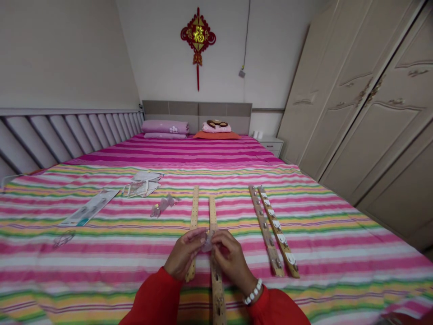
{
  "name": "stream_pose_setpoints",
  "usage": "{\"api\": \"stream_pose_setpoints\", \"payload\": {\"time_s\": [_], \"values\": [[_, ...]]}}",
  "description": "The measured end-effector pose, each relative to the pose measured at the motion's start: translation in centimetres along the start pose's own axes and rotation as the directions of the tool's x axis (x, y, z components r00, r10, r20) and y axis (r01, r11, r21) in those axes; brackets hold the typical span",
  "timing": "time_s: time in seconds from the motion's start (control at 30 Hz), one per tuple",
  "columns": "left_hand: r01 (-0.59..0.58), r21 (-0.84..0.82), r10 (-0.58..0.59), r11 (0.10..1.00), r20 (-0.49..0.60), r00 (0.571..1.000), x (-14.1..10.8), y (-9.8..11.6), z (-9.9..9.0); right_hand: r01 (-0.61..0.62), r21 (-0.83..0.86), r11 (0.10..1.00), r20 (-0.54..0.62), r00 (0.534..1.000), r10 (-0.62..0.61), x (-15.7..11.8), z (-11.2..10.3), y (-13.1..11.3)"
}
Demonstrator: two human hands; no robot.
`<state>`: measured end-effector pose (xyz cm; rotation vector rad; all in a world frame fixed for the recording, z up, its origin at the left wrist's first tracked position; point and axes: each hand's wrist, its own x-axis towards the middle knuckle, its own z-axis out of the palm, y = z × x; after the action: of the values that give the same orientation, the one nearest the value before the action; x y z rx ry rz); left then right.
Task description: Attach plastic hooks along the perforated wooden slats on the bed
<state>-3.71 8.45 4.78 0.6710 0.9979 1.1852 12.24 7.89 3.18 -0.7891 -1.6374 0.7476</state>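
Observation:
A small clear plastic bag [207,241] is pinched between my left hand [185,252] and my right hand [232,257]; its contents are too small to tell. Both hands are closed on it, above a wooden strip [212,210] that carries metal pieces on its near part. Just left of it lies another wooden strip [194,210] with rows of holes, partly covered by my left hand. Two more strips rest to the right: one [265,230] with metal pieces, the other [279,232] with white and metal pieces.
On the striped bedspread [118,253], several small bags [164,205], a pile of packets [142,184], a long package [89,208] and a thin loop [63,239] lie left. Pillows [165,127] stand by the headboard; a wardrobe [372,108] is right.

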Motion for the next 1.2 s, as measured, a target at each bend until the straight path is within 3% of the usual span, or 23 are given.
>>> {"api": "stream_pose_setpoints", "payload": {"time_s": [0.1,0.2,0.27,0.37,0.53,0.7,0.87,0.93,1.07,1.2], "values": [[-0.031,0.015,0.031,0.999,-0.006,1.000,0.2,-0.1,0.2,-0.136,0.093,0.986,-0.043,0.989,0.141,0.1,0.0,0.2],[-0.072,-0.024,0.071,0.997,-0.034,0.997,0.4,-0.3,0.4,-0.354,0.284,0.891,-0.060,0.921,0.385,0.2,0.2,0.7],[-0.104,-0.056,0.100,0.993,-0.070,0.992,0.4,-0.6,0.7,-0.468,0.415,0.780,0.014,0.861,0.509,0.2,0.5,1.0],[-0.156,-0.086,0.145,0.984,-0.119,0.982,0.4,-1.3,1.0,-0.561,0.512,0.650,0.143,0.802,0.580,0.1,1.0,1.2],[-0.145,-0.074,0.137,0.987,-0.102,0.985,0.1,-1.4,1.4,-0.531,0.595,0.603,0.092,0.790,0.606,0.5,0.7,1.3],[-0.086,0.093,0.094,0.992,-0.080,0.992,0.5,-0.6,0.9,-0.505,0.550,0.665,0.014,0.802,0.597,2.0,-0.4,1.8],[-0.234,0.366,0.226,0.901,0.065,0.972,2.1,0.3,0.9,-0.490,0.481,0.727,0.030,0.838,0.545,4.0,-0.8,2.3],[-0.242,0.409,0.223,0.880,0.095,0.970,2.8,0.6,1.2,-0.487,0.502,0.715,0.017,0.832,0.555,4.7,-0.8,2.6],[-0.145,0.333,0.152,0.932,0.004,0.988,4.4,0.8,1.8,-0.492,0.551,0.674,-0.054,0.785,0.617,5.7,-0.5,3.4],[-0.106,0.231,0.125,0.967,-0.067,0.990,6.4,0.3,2.2,-0.504,0.547,0.668,-0.068,0.768,0.636,6.4,-0.2,4.5]]}}
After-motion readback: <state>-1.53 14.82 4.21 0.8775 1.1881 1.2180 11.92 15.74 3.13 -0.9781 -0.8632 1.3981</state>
